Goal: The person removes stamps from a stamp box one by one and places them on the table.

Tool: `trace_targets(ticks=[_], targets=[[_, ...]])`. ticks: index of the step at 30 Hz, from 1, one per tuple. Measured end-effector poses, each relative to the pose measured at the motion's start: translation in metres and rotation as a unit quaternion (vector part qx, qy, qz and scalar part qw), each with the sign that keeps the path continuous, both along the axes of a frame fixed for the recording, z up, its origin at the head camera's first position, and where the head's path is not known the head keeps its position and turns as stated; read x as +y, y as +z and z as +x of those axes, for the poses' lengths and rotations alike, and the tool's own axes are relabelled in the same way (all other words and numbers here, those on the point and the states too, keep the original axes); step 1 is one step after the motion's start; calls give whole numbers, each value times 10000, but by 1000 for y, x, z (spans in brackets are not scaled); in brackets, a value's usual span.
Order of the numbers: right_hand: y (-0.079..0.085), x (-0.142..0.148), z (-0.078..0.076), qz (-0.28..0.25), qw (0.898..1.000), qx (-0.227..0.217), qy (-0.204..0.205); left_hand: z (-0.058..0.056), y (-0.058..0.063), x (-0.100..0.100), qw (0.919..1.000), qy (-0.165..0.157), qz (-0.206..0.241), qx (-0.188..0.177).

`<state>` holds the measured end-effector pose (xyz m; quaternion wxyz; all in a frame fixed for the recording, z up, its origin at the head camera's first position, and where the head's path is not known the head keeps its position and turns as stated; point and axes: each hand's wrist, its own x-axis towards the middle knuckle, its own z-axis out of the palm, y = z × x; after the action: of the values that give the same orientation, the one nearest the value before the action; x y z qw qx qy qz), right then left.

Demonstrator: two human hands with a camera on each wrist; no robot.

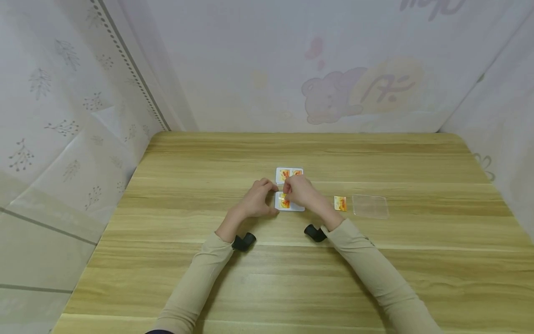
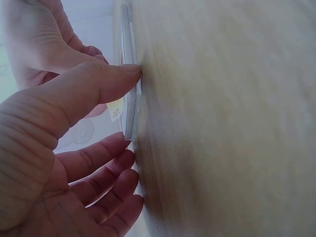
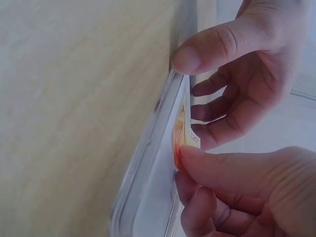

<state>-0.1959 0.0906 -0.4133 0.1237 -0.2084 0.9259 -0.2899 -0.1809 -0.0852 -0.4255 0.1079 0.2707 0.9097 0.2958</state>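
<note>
Directly in front of me lies a flat white card in a clear case (image 1: 293, 208), seen edge-on in the left wrist view. My left hand (image 1: 257, 200) steadies its left end, thumb at the near corner and index fingertip at the far one. Between thumb and fingers my right hand (image 1: 301, 190) pinches an orange and yellow postage stamp (image 3: 177, 133) with a toothed edge and a printed "120". The stamp stands against the card's white face, slightly tilted. My right fingers hide part of the card in the head view.
Just beyond lies another case (image 1: 279, 170) with two orange stamps. To the right are a loose orange stamp (image 1: 340, 203) and a clear plastic cover (image 1: 370, 207). Black wrist mounts (image 1: 244, 242) sit under both wrists. A printed curtain (image 1: 233, 69) hangs behind the wooden table (image 1: 267, 287).
</note>
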Motion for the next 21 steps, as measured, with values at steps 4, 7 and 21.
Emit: trace_targets(ticks=[4,7,21], targets=[[-1,2,0,-161,9998,-74,-44,0,1,1,10000,13,2,-20],[-2,5,0,-448,9988,-134,-137,1,2,1,10000,16,5,-42],[2,19,1,-946,9941,-419,-332,1,2,1,10000,49,-8,-66]])
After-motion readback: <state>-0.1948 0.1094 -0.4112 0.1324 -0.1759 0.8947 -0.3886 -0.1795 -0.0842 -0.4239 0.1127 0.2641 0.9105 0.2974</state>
